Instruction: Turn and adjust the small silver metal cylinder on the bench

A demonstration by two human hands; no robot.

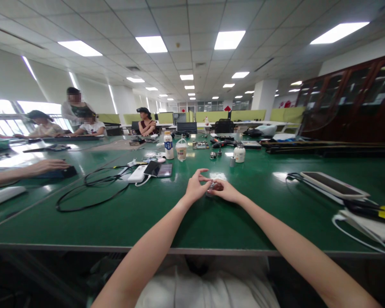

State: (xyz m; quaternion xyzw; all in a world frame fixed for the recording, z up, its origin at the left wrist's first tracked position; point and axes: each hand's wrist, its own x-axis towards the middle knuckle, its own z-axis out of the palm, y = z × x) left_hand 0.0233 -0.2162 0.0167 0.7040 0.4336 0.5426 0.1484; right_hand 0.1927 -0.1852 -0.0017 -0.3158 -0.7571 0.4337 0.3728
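My left hand [197,187] and my right hand [226,191] meet over the green table, close in front of me. Between their fingertips is a small shiny, silvery object [211,190], mostly covered by the fingers, so its kind is unclear. Thumb and fingers of the left hand pinch at it, with one finger stretched out above. The right hand's fingers curl round its other side. Beyond the hands stand a small grey metal cylinder [232,161] and a white jar [239,154]. A few small metal parts [213,155] lie to the left of these.
A bottle [168,145] and a lidded drink cup [181,149] stand ahead. Left are a phone [158,169], a white power bank [137,174] and a looped black cable [83,209]. A tablet-like device [335,185] lies right. Another person's hand [46,167] is at far left.
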